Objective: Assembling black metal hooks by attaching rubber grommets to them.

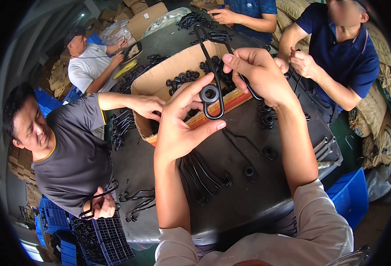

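My right hand (259, 75) pinches a long black bent metal rod (211, 66) above the near side of the carton. A black rubber ring (209, 100) sits at the rod's hooked end. Beside that hook, my left hand (180, 122) has its thumb and forefinger spread apart, with the ring between them; its other fingers are partly hidden. Below my hands, two bent rods with rings (248, 172) lie on the dark table (231, 213). Next to them is a row of similar black rods (200, 175).
An open cardboard carton (160, 66) holds many black rubber rings. At left, a co-worker's hand reaches into it while the other holds a bent rod (87, 208). More people work across the table. A blue bin (348, 199) stands at right, blue crates (54, 215) at lower left.
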The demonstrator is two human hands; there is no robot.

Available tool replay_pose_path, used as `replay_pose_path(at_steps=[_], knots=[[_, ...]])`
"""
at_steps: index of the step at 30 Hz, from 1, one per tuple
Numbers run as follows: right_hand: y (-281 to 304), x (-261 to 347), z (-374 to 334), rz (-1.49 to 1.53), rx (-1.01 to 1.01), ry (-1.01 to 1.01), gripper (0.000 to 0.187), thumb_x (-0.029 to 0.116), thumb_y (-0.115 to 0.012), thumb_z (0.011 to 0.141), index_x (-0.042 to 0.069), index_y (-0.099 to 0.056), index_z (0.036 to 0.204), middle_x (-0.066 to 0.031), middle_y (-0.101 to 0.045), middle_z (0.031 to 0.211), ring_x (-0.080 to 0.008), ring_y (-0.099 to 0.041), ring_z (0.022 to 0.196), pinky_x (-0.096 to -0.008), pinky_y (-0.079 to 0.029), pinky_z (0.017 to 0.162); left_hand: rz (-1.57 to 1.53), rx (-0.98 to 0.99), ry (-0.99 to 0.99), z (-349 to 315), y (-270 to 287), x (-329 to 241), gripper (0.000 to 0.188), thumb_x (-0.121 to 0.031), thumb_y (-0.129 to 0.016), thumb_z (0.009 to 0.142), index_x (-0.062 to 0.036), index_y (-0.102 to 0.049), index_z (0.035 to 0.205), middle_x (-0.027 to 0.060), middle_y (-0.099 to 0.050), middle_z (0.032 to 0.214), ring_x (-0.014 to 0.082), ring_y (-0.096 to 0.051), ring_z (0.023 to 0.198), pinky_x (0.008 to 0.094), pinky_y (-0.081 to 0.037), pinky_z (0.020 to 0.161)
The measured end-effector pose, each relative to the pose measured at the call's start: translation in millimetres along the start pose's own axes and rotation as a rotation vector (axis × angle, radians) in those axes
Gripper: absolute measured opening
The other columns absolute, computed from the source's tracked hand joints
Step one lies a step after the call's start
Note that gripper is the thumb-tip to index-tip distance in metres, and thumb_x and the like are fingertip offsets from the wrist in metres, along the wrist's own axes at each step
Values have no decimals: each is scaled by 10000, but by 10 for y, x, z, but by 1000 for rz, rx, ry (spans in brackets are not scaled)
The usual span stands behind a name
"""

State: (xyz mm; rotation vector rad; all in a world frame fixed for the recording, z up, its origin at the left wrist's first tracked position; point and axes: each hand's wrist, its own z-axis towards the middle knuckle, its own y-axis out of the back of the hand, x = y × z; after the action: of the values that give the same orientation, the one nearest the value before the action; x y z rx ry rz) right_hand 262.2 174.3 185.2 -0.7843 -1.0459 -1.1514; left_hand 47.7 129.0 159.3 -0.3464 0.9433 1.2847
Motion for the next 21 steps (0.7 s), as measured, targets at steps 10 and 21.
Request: replay_pose_path(at_steps=[10,21], knots=[[-8,5,-4,59,-10,-53,345,298,-595,1033,10,-631,848,-3,-528,550,-71,-442,470,-227,-334,478,200,-124,-10,-15,-84,16,756,-79,-905,693,-35,-580,1374,54,-703,1142,121,-637,964,288,-504,827],[-39,-166,119,279,113,-141,263,227,-563,1043,-20,-616,971,-41,-543,593,-111,-469,489,-255,-365,493,128,-131,154,-16,-37,-82,627,-35,-875,730,-44,-617,1301,35,-709,1005,138,-658,900,310,-528,849]])
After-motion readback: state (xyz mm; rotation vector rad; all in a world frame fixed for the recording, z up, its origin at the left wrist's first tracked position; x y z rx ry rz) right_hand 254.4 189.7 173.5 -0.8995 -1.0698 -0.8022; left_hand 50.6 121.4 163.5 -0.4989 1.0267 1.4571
